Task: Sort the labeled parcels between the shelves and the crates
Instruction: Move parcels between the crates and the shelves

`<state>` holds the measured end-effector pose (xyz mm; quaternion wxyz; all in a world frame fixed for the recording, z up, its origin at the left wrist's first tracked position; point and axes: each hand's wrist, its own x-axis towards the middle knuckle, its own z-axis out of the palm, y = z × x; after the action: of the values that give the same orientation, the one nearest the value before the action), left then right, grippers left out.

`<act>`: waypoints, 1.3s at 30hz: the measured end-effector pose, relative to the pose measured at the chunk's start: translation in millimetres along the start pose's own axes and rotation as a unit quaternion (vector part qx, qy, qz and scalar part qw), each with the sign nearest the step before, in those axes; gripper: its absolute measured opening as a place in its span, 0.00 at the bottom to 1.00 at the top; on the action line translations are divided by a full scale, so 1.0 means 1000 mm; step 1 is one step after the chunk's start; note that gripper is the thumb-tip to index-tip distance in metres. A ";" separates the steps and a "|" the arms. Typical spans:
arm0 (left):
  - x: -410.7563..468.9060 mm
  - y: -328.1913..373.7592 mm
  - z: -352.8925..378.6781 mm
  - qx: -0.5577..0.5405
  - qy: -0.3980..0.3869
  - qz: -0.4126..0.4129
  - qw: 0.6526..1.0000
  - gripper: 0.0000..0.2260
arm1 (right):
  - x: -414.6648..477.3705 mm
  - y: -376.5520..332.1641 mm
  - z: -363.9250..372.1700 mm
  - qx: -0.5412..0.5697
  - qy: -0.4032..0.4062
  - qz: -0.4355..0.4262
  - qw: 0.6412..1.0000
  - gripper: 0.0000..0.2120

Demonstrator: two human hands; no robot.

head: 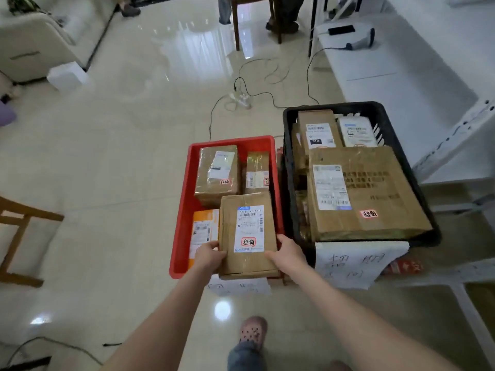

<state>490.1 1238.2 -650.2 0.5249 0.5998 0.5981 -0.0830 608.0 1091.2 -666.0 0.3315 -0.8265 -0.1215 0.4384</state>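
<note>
The left hand [210, 254] is clamped on one edge of a labelled parcel [247, 231], which is kept flat and label-up, likely for reading, at the near end of the red crate [184, 188]. The opposite edge is gripped by the right hand [288, 253]. The black crate [288, 145] stands just beside, packed full.

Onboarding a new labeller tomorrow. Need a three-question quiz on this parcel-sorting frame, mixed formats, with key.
1. True or false: only the left hand grips the labelled parcel.
2. Besides the held parcel, how many parcels show in the red crate? A one, B three, C six.
3. Fill in: the orange parcel lies on the held parcel's ___ side.
Key: 1 false, the right hand grips it too. 2 B. 3 left.
</note>
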 end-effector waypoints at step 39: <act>-0.020 -0.022 0.091 0.684 -0.119 0.393 0.603 0.26 | -0.071 0.092 0.036 -0.174 0.171 0.153 0.958 0.25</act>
<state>515.2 1153.7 -686.5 0.0095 0.9458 0.0056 -0.3245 529.0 1003.2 -694.6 0.1277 -0.9428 -0.0093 0.3079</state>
